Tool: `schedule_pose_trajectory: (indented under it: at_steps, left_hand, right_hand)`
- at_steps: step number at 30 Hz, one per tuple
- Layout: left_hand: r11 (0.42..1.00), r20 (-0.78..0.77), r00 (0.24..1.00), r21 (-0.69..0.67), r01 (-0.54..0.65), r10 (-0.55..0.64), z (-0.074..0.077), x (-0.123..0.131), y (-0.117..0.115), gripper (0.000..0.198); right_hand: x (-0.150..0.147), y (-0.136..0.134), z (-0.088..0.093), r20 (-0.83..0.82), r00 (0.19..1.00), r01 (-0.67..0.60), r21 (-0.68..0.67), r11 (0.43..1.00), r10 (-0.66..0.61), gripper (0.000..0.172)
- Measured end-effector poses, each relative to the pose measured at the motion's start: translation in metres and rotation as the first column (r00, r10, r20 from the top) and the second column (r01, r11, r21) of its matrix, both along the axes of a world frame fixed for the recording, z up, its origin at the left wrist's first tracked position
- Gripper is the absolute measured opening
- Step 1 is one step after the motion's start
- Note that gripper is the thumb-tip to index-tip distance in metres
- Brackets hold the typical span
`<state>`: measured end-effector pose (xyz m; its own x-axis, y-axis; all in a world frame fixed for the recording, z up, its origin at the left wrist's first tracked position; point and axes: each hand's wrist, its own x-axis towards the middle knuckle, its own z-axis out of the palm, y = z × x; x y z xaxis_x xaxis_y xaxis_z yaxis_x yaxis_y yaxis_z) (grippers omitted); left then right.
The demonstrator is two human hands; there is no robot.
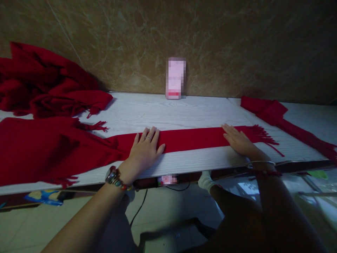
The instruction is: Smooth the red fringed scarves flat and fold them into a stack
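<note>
A red fringed scarf [193, 138] lies along the white wood-grain table [158, 109], narrow and flat between my hands. Its left part spreads wide and loose, while the right end finishes in tassels. My left hand [144, 149] rests flat on the narrow stretch, fingers spread, thumb toward the right. Near the tasselled end, my right hand [238, 140] also lies flat on the cloth with its fingers stretched out. Neither hand grips anything. The fabric beneath both palms is hidden.
More red cloth [52, 80] is heaped at the back left. Another red scarf [273, 112] lies folded at the right. A blurred pink box-like item [175, 78] stands against the brown marbled wall [131, 42]. A dark cable [139, 207] hangs below the table's front edge.
</note>
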<state>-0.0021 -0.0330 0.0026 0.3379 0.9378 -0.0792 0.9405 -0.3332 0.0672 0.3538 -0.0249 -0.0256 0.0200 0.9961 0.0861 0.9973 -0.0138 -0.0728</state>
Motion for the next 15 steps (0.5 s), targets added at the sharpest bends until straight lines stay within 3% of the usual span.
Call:
schedule_pose_trajectory:
  at_steps: [4, 8, 11, 15]
  left_hand:
    - [0.999, -0.027, 0.999, -0.033, -0.018, 0.017, 0.002, 0.001, 0.0, 0.061]
    - [0.999, -0.043, 0.999, -0.036, -0.028, 0.027, 0.004, 0.002, -0.001, 0.06]
    - [1.0, -0.038, 0.999, -0.004, -0.031, 0.031, 0.002, 0.003, -0.001, 0.059]
    - [0.996, 0.008, 1.0, 0.086, 0.018, -0.018, -0.002, 0.008, -0.001, 0.055]
  right_hand:
    - [0.034, -0.004, 0.001, -0.014, 0.986, 0.168, 0.07, 0.983, -0.167, 0.055]
    - [0.037, -0.008, 0.005, -0.053, 0.973, 0.231, 0.225, 0.947, -0.225, 0.054]
    - [0.014, -0.01, 0.01, -0.082, 0.988, 0.153, 0.31, 0.938, -0.134, 0.051]
    - [-0.04, -0.009, 0.016, -0.133, 0.977, -0.121, 0.3, 0.946, 0.168, 0.045]
